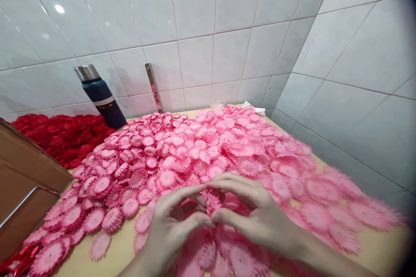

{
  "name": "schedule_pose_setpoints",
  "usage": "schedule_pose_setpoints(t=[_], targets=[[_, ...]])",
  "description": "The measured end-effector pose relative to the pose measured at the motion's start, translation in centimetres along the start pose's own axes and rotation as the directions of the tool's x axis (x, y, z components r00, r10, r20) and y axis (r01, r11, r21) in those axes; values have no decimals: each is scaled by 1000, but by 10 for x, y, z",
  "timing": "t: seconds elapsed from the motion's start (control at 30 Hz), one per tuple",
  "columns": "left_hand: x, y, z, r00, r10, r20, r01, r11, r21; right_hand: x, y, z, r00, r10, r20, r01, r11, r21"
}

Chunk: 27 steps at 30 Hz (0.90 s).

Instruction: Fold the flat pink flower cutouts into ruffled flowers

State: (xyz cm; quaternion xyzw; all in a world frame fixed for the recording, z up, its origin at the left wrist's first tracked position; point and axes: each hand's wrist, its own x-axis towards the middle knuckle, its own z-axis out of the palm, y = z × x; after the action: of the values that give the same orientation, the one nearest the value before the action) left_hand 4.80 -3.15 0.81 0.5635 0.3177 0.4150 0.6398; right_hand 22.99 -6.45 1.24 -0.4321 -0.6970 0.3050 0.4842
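The left hand (175, 220) and right hand (253, 212) meet at their fingertips, pinching a pink disc (213, 202) between them, over the front of the worktop (121, 246). Around it pink discs (167, 178) spread to the back and right edges. A bottle (103, 98) stands by the back edge; left of it lies a red heap (65, 136), with a box (27, 181) nearer.
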Motion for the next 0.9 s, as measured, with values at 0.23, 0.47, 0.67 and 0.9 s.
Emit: schedule_pose_setpoints(t=[0.23,0.47,0.67,0.9], targets=[[0,2,1,999,-35,-5,34,998,-56,0,-2,1,999,38,-19,-37,998,58],[2,2,1,999,-47,9,47,990,-132,0,-2,1,999,-38,-13,37,999,-35],[4,4,1,996,-87,-2,86,990,-111,-3,3,1,1000,-10,-4,10,997,-70],[4,7,-2,995,-86,-41,86,996,-4,-1,4,-1,999,33,-22,-35,997,-71]])
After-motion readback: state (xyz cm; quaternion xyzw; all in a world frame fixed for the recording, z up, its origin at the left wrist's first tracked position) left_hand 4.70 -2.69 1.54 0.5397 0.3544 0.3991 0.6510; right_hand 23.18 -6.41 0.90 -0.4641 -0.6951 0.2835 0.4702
